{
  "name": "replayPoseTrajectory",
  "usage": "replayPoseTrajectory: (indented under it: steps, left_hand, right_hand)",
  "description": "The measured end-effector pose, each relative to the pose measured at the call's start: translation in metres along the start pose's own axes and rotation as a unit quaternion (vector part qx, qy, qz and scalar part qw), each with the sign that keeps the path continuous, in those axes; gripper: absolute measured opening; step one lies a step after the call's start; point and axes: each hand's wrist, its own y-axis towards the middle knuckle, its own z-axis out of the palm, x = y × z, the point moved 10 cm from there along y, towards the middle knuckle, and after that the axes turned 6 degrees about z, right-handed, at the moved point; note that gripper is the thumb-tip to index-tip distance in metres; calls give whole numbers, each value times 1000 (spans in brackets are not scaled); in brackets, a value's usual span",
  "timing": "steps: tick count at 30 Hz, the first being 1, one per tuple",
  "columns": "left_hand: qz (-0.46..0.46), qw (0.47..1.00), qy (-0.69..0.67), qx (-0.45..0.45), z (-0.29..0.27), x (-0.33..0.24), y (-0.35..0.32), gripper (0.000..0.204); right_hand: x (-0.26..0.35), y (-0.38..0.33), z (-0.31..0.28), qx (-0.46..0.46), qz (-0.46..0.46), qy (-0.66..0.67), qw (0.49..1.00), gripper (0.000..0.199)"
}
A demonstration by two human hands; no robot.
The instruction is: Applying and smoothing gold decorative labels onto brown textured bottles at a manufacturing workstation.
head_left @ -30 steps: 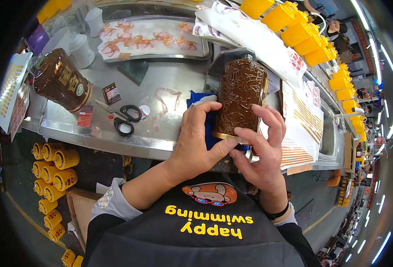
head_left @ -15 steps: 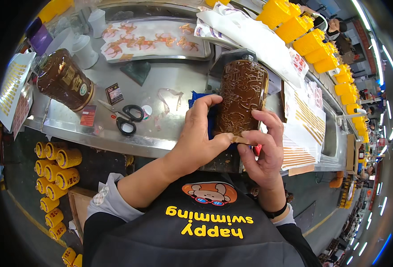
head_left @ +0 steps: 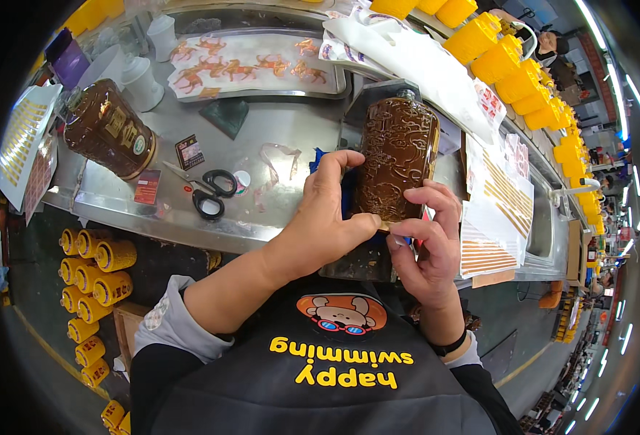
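A dark brown bottle (head_left: 398, 152) with a raised pattern lies on its side on a support, its neck pointing away from me. My left hand (head_left: 327, 217) grips it from the left, index finger along its side and thumb pressed at the near base edge. A narrow gold strip (head_left: 386, 225) shows at that edge beside the thumb tip. My right hand (head_left: 430, 243) is closed at the lower right of the bottle, thumb and index finger pinched at the strip's end, other fingers against the bottle's side. The fingers hide most of the strip.
Scissors (head_left: 215, 192) lie on the metal table, left of my hands. Another brown bottle (head_left: 109, 130) leans farther left. A tray (head_left: 262, 94) of orange-gold cutouts sits at the back. Sheets of gold strips (head_left: 497, 225) lie to the right; yellow bottles (head_left: 497, 61) line the far right.
The gold strip, which stuck out between my hands, now sits closer along the base edge and shows less. My right fingers have shifted slightly inward; my left hand stays nearly in place.
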Motion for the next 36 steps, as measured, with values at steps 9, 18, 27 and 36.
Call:
replayPoseTrajectory:
  steps: [9, 18, 27, 36]
  left_hand:
    - [-15, 999, 31, 15, 1, -4, 1, 72]
    - [-18, 999, 21, 20, 1, -3, 2, 70]
    - [2, 999, 43, 17, 1, -7, 3, 70]
    - [6, 999, 34, 23, 2, -4, 3, 72]
  right_hand:
    - [-1, -1, -2, -2, -3, 17, 1000, 27]
    - [-3, -4, -7, -1, -8, 49, 999, 29]
    - [-30, -9, -25, -36, 46, 113, 992, 22]
    - [-137, -10, -19, 67, 168, -253, 950, 23]
